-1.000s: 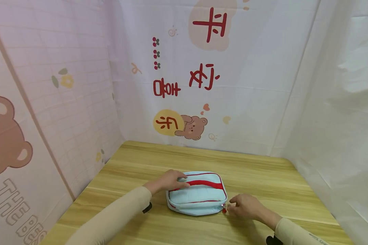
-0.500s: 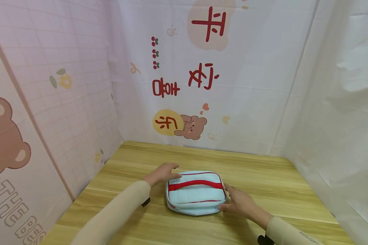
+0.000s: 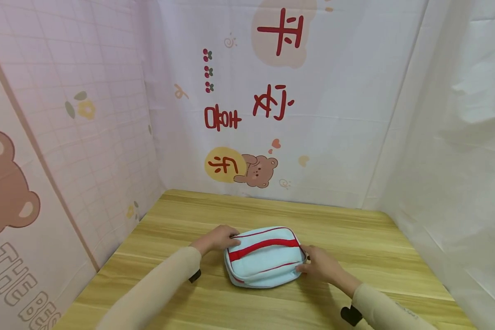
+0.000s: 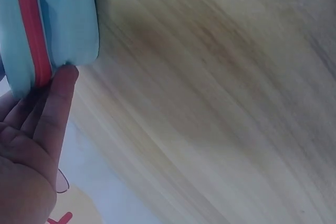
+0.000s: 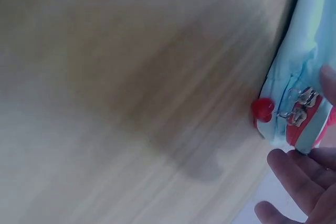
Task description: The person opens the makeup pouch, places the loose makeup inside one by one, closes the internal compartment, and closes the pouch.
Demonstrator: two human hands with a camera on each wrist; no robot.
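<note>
A light blue zippered pouch [image 3: 264,266] with red piping and a red top handle [image 3: 268,245] sits on the wooden table, slightly askew. My left hand [image 3: 217,238] grips its left end, thumb over the top edge. At the right end, my right hand [image 3: 322,265] holds the pouch between thumb and fingers. In the left wrist view, fingertips touch the pouch's end beside a red zipper band [image 4: 34,30]. Two metal zipper pulls [image 5: 303,106] sit together at the right end, shown in the right wrist view, and a red ball charm [image 5: 262,109] hangs from them.
Wood-grain tabletop [image 3: 346,233] surrounds the pouch. A white printed backdrop [image 3: 334,114] with red characters and bears rises behind the table, and similar sheets stand on the left and right sides. Dark bands [image 3: 350,315] are on both wrists.
My left hand drew back off the pouch's top, then closed on its left end. The right hand moved from the zipper pulls onto the right end. The pouch has turned slightly, its right end farther back.
</note>
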